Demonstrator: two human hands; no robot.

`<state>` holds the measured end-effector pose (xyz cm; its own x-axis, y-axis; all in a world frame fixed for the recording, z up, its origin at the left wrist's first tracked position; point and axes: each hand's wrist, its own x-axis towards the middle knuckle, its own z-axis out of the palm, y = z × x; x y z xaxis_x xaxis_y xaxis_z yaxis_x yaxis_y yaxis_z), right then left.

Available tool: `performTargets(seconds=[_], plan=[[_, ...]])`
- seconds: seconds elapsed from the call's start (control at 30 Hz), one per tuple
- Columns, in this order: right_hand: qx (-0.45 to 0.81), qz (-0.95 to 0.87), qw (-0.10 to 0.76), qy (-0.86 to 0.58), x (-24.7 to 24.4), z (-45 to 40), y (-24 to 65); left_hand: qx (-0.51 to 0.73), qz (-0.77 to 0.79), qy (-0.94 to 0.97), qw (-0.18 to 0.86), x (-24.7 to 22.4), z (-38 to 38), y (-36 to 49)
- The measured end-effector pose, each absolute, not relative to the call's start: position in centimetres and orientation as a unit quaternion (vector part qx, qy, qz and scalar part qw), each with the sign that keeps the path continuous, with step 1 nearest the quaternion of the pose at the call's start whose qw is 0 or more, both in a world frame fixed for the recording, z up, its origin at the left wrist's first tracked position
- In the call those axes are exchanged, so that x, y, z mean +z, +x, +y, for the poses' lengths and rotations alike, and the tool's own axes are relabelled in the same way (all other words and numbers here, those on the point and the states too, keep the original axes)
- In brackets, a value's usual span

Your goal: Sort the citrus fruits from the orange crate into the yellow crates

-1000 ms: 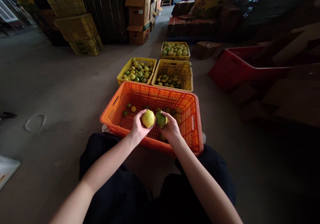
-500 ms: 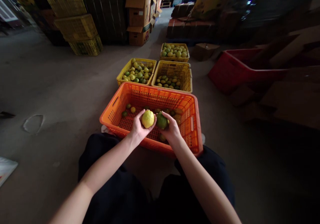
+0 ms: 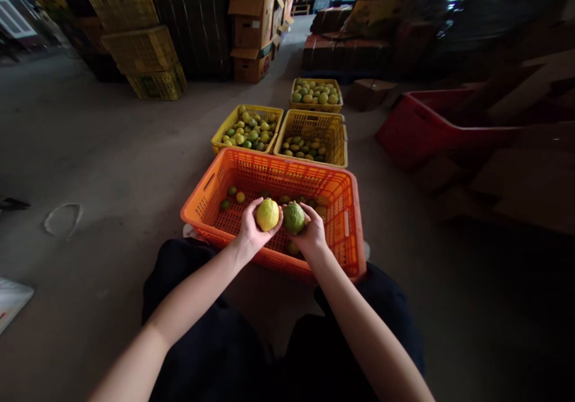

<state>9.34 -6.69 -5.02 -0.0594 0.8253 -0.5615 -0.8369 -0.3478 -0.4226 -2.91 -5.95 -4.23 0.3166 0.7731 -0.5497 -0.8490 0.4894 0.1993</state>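
My left hand (image 3: 252, 229) is closed around a yellow, lemon-like fruit (image 3: 268, 215). Beside it, my right hand (image 3: 313, 234) grips a green fruit (image 3: 294, 218) with bumpy skin. Both hands are side by side over the orange crate (image 3: 354, 222), which stands between my legs. Inside the crate, a small yellow fruit (image 3: 241, 197) and two green ones lie at the left. Several more fruits lie behind and to the right of my hands, partly hidden by them.
Beyond the orange crate stand a left yellow crate (image 3: 217, 141), a right yellow crate (image 3: 344, 144) and a farther yellow crate (image 3: 314, 108), all holding fruit. A red bin (image 3: 408, 129) is at the right. Stacked crates (image 3: 141, 51) and cardboard boxes (image 3: 249, 33) stand behind.
The green fruit in my right hand has turned and shows more of its surface, with the fingers shifted around it. The yellow fruit stays in my left hand. The view has shifted slightly.
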Motion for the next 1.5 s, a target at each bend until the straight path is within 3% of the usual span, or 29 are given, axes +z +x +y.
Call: performTargets(seconds=[0.43,0.57,1.3,1.5], plan=[[0.721,0.013,0.612,-0.326,-5.2,-6.8,9.6,0.530,0.317,-0.066,0.784,-4.0,-5.7,-2.9],[0.749,0.006,0.584,-0.312,-5.7,-6.5,9.8,0.497,0.294,-0.084,0.812,-3.9,-5.8,-3.1],[0.691,0.065,0.540,-0.475,-6.4,-6.2,9.7,0.483,0.335,-0.106,0.802,-4.2,-5.7,-3.0],[0.722,0.063,0.515,-0.458,-6.2,-6.3,9.6,0.476,0.321,-0.110,0.812,-4.1,-5.8,-2.9]])
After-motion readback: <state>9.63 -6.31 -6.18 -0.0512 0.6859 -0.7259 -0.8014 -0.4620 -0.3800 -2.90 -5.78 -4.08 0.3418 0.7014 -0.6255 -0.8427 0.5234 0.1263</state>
